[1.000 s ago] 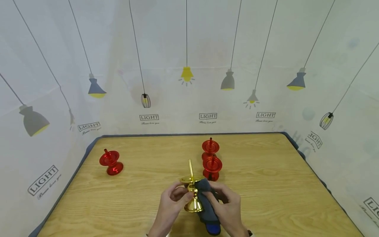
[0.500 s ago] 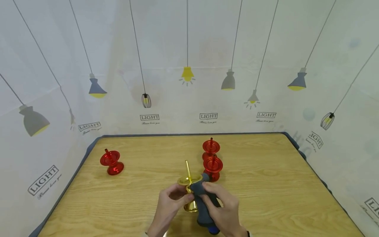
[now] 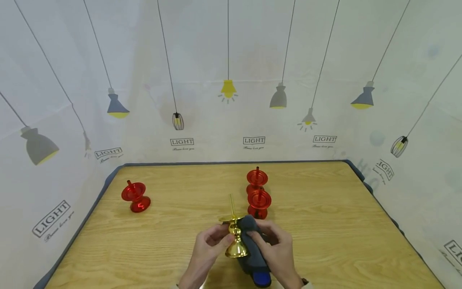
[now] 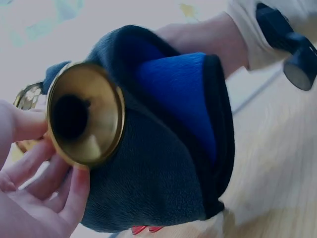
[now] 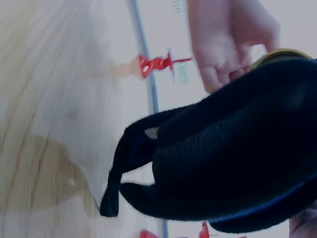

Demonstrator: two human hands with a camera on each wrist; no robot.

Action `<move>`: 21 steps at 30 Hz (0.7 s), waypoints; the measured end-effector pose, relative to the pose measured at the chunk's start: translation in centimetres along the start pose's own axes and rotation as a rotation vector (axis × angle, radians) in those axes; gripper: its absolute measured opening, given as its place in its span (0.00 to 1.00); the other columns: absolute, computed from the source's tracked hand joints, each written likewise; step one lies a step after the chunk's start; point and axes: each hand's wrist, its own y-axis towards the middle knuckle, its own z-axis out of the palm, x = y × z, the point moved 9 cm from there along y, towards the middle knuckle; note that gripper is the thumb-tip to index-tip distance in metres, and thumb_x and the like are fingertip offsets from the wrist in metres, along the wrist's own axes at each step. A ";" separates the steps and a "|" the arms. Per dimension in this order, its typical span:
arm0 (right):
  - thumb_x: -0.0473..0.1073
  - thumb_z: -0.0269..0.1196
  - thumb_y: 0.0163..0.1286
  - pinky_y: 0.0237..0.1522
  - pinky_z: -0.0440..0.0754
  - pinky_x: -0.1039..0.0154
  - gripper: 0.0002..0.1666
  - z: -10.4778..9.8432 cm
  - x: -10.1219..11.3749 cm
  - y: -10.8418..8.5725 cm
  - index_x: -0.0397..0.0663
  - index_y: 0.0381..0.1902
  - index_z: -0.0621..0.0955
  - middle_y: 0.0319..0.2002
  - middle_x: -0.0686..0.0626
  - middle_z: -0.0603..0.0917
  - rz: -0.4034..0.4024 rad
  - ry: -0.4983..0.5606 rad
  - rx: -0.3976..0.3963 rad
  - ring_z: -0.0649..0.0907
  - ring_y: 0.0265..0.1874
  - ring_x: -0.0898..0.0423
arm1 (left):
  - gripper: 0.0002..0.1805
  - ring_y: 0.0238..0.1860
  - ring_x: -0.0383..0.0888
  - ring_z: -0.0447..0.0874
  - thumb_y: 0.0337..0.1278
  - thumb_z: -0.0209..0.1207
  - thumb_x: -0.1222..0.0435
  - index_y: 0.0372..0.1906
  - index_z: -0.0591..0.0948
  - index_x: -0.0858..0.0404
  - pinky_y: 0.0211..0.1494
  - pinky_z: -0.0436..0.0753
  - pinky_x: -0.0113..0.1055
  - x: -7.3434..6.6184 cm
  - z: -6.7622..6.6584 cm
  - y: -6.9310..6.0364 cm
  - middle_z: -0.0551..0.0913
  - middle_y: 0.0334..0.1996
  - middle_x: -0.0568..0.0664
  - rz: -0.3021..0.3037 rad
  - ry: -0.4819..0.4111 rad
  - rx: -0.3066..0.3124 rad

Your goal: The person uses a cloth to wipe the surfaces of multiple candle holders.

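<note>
A shiny gold candlestick (image 3: 237, 249), with a thin spike above its round dish, is held slightly tilted above the table in the head view. My left hand (image 3: 206, 249) pinches its stem from the left. From the right, my right hand (image 3: 278, 251) grips a folded dark grey-blue cloth (image 3: 255, 255) and holds it against the candlestick's stem and dish. The left wrist view shows the hollow base (image 4: 105, 109) and the cloth's bright blue underside (image 4: 173, 89). In the right wrist view the cloth (image 5: 233, 153) hides most of the candlestick.
Three red candlesticks stand on the wooden table (image 3: 180, 233): one at the left (image 3: 134, 194), and two close together, a rear one (image 3: 257, 177) and a front one (image 3: 259, 200), just beyond my hands. A lamp-printed white sheet (image 3: 202, 100) surrounds the table's back and sides.
Half a second ago the gold candlestick's dish tipped toward me and the cloth lay across its stem. Now the candlestick has turned back and the cloth sits at its right side.
</note>
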 end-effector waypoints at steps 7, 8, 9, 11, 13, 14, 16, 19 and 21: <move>0.25 0.75 0.55 0.43 0.86 0.71 0.20 0.5 2.9 -0.7 0.42 0.46 0.87 0.43 0.40 0.89 -0.378 -0.184 -0.016 0.89 0.46 0.60 | 0.15 0.40 0.41 0.87 0.54 0.73 0.68 0.45 0.86 0.70 0.43 0.84 0.31 -0.5 0.1 -0.2 0.89 0.41 0.58 0.064 0.043 -0.071; 0.28 0.75 0.57 0.45 0.85 0.72 0.18 0.6 3.4 -0.9 0.41 0.46 0.86 0.42 0.39 0.89 -0.429 -0.205 -0.020 0.89 0.46 0.59 | 0.15 0.39 0.41 0.88 0.53 0.73 0.68 0.44 0.87 0.70 0.42 0.84 0.31 -0.5 -0.1 -0.2 0.89 0.39 0.57 0.061 0.044 -0.082; 0.31 0.74 0.59 0.47 0.84 0.73 0.17 0.8 3.8 -1.0 0.41 0.47 0.86 0.42 0.38 0.89 -0.474 -0.217 -0.025 0.89 0.46 0.58 | 0.15 0.38 0.41 0.88 0.52 0.74 0.68 0.44 0.86 0.70 0.42 0.84 0.31 -0.5 -0.2 -0.2 0.89 0.38 0.57 0.061 0.038 -0.091; 0.35 0.74 0.62 0.51 0.83 0.73 0.15 0.9 4.2 -1.2 0.39 0.47 0.86 0.41 0.37 0.89 -0.523 -0.224 -0.027 0.89 0.46 0.56 | 0.18 0.38 0.40 0.88 0.51 0.74 0.70 0.47 0.85 0.71 0.43 0.85 0.31 -0.4 -0.4 -0.3 0.89 0.38 0.56 0.059 0.010 -0.097; 0.34 0.74 0.61 0.50 0.83 0.73 0.16 1.0 4.3 -1.1 0.39 0.47 0.86 0.41 0.38 0.89 -0.514 -0.211 -0.018 0.89 0.46 0.57 | 0.20 0.40 0.40 0.88 0.52 0.73 0.71 0.51 0.83 0.72 0.46 0.85 0.31 -0.4 -0.6 -0.3 0.89 0.39 0.55 0.060 -0.020 -0.090; 0.31 0.75 0.58 0.48 0.84 0.73 0.17 1.0 4.2 -1.0 0.39 0.47 0.86 0.41 0.38 0.89 -0.496 -0.195 -0.014 0.89 0.46 0.58 | 0.21 0.41 0.40 0.88 0.53 0.72 0.72 0.52 0.82 0.73 0.47 0.85 0.31 -0.4 -0.6 -0.3 0.89 0.40 0.56 0.066 -0.025 -0.083; 0.24 0.75 0.54 0.44 0.85 0.71 0.21 0.9 3.6 -0.7 0.40 0.47 0.86 0.43 0.39 0.89 -0.419 -0.141 0.006 0.89 0.47 0.60 | 0.22 0.42 0.39 0.88 0.54 0.72 0.71 0.54 0.82 0.73 0.49 0.85 0.31 -0.5 -0.6 -0.3 0.89 0.42 0.57 0.074 -0.023 -0.064; 0.20 0.72 0.54 0.39 0.87 0.68 0.22 0.7 2.2 -0.3 0.40 0.46 0.86 0.45 0.43 0.89 -0.262 -0.039 0.037 0.88 0.46 0.61 | 0.19 0.45 0.41 0.88 0.58 0.70 0.68 0.53 0.82 0.73 0.51 0.83 0.32 -0.3 -0.5 -0.3 0.89 0.45 0.58 0.061 -0.006 -0.017; 0.21 0.70 0.57 0.40 0.88 0.65 0.19 0.7 1.2 -0.1 0.38 0.47 0.86 0.46 0.46 0.89 -0.155 0.025 0.053 0.89 0.46 0.60 | 0.19 0.47 0.42 0.87 0.62 0.68 0.67 0.54 0.82 0.73 0.53 0.82 0.32 -0.2 -0.4 -0.3 0.88 0.47 0.58 0.041 -0.005 0.014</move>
